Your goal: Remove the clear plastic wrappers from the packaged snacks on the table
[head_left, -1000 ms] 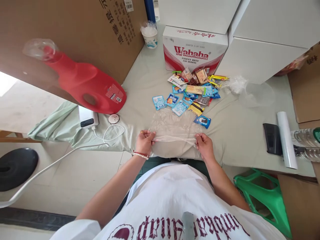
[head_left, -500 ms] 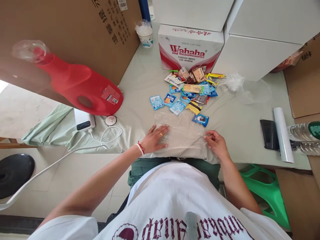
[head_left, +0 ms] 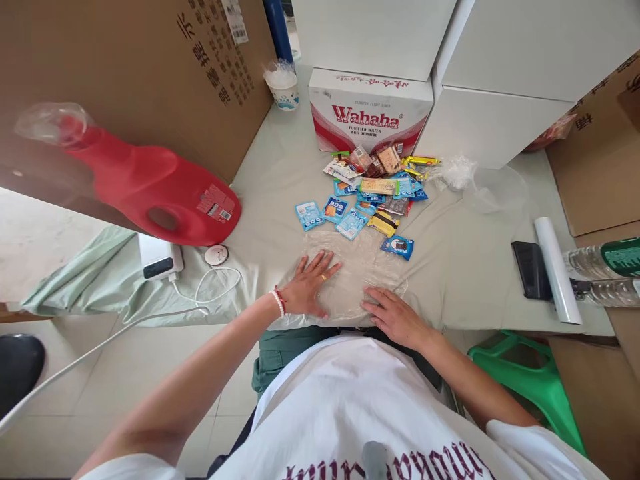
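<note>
Low in the middle of the frame, the right hand (head_left: 397, 319) rests on the thin clear plastic (head_left: 349, 272), fingers loose. The left hand (head_left: 307, 287) lies there too, fingers spread wide. The plastic is flat on the pale green cloth (head_left: 450, 273). Past it sit little snack packs (head_left: 379, 187), then a red-and-white box (head_left: 367, 113) at the top middle.

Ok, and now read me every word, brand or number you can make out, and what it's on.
"Wahaha®": red-and-white box.
"PURIFIED WATER FOR DRINKING": same box, below.
"温馨提示", most likely: big brown carton.
Too small, blurred or cut off: remaining box and carton print, snack packets, red jug label, green bottle label, white shirt lettering.
No print seen: clear plastic.
</note>
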Motion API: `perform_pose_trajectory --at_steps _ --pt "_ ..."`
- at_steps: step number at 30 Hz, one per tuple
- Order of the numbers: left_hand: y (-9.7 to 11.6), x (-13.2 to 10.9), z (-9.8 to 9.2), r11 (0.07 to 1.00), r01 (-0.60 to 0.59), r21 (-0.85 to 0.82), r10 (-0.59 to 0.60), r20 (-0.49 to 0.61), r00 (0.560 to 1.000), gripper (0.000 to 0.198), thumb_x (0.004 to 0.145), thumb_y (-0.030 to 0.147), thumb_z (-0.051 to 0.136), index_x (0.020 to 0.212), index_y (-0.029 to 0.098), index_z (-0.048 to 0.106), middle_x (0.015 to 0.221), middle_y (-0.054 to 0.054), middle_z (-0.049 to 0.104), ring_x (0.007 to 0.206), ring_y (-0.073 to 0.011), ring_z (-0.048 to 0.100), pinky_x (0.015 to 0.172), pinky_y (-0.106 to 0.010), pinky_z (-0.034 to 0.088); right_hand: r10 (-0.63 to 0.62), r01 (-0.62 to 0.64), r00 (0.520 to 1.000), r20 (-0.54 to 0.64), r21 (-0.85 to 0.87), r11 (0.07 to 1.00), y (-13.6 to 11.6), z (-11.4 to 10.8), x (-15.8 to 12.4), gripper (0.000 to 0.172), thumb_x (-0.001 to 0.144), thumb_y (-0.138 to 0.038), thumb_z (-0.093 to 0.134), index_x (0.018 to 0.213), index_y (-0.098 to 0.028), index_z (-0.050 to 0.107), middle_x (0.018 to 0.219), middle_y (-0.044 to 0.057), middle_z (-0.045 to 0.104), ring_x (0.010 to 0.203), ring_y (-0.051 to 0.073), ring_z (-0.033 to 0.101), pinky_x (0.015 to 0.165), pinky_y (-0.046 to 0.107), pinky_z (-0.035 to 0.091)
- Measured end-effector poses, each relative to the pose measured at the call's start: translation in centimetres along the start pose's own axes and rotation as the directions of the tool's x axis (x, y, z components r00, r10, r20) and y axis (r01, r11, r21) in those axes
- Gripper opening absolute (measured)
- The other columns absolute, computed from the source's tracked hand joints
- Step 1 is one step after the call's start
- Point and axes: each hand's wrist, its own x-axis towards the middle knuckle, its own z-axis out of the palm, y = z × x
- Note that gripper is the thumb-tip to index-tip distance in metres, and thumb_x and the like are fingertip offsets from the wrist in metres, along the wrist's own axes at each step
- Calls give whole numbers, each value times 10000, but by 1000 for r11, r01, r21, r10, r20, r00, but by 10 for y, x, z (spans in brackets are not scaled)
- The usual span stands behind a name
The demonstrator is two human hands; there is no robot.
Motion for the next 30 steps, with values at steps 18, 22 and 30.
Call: perform_pose_trajectory --at_steps 18,22,30 --pt "9 -1 18 993 83 80 -73 -124 990 1255 694 909 642 1674 222 264 1757 -209 124 1623 -458 134 1220 -766 -73 363 -408 899 -244 -167 898 159 -137 158 516 950 -349 580 1402 -108 646 1431 197 642 1330 363 567 1169 516 406" --pt "9 -1 9 993 94 71 -92 -30 995 1330 641 902 687 1685 227 215 1766 -201 61 1630 -457 83 1218 -766 -77 497 -516 855 -145 -320 794 192 -133 229 745 881 -349 681 1534 -42 493 1548 255 515 1457 423 413 1213 539 313" --pt "9 -1 6 995 99 28 -99 20 995 1368 617 854 748 1694 249 161 1767 -190 -3 1640 -434 29 1211 -756 -127 395 -555 777 -489 -237 798 161 -135 150 623 942 -479 617 1433 -97 582 1408 248 578 1345 419 457 1162 582 360"
